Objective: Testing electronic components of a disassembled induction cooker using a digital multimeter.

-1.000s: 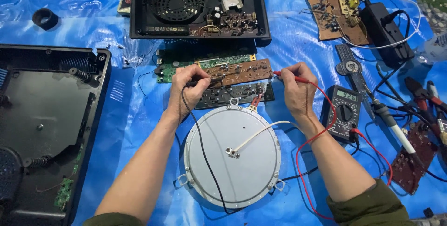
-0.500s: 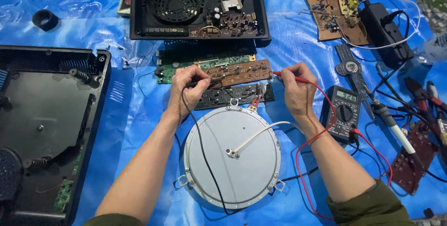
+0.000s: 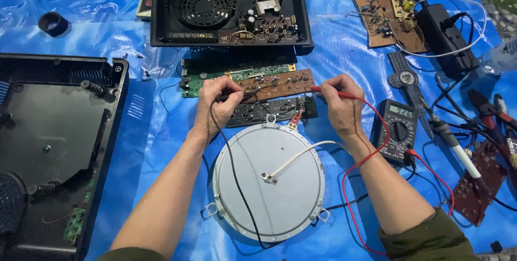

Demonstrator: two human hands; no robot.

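Probing is seen under way on a brown circuit board (image 3: pixel 276 84), which lies on the blue tarp (image 3: pixel 344 56) just far of the round metal disc (image 3: pixel 268 181). The left hand (image 3: pixel 216 106) is closed around a black probe (image 3: pixel 232 97), its tip laid on the board's left end; the right hand (image 3: pixel 338 105) is pinched shut on a red probe (image 3: pixel 322 90), tip touching the board's right end. Both leads are traced back to the multimeter (image 3: pixel 395 131), which sits just right of the right wrist with its display lit.

Against the frames of half a second and a second ago, almost nothing is found changed: hands, probes and board are kept in the same places. A steady hold for one reading is judged, not a move between test points.

Containers noted: an open black housing (image 3: pixel 230 8) at the far side, holding a round fan grille, a green board and a brown board with small components. A second black shell (image 3: pixel 54 153) at the left is seen with springs at its corners and a small green board near its near edge; otherwise its contents cannot be told.
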